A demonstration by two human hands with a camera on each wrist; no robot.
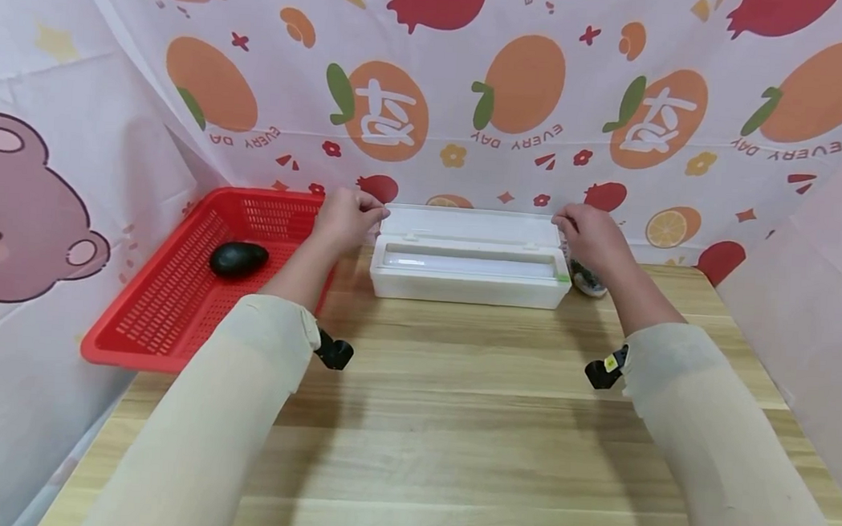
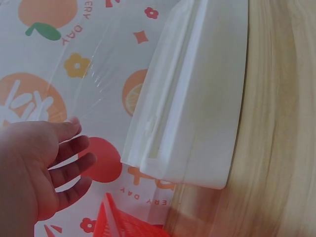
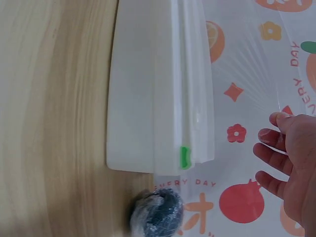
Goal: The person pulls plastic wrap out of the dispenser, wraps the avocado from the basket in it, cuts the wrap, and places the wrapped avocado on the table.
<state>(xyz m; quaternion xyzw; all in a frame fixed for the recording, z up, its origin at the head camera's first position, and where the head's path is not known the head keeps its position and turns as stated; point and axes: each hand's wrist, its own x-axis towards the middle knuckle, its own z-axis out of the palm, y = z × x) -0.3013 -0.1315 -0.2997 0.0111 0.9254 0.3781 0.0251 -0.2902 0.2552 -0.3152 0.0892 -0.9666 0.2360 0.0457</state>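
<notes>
While film is out of white plastic cling-film dispenser box (image 1: 470,266) | left hand (image 1: 344,218), right hand (image 1: 591,235) pinching clear film sheet (image 2: 94,74); judged: pull evenly, taut

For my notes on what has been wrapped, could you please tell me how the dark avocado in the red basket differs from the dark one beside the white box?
The bare dark avocado lies inside the red plastic basket, left of the white plastic film dispenser box. The film-wrapped dark avocado looks glossy and crinkled and sits on the wooden table at the box's right end. Both are dark and rounded.
</notes>
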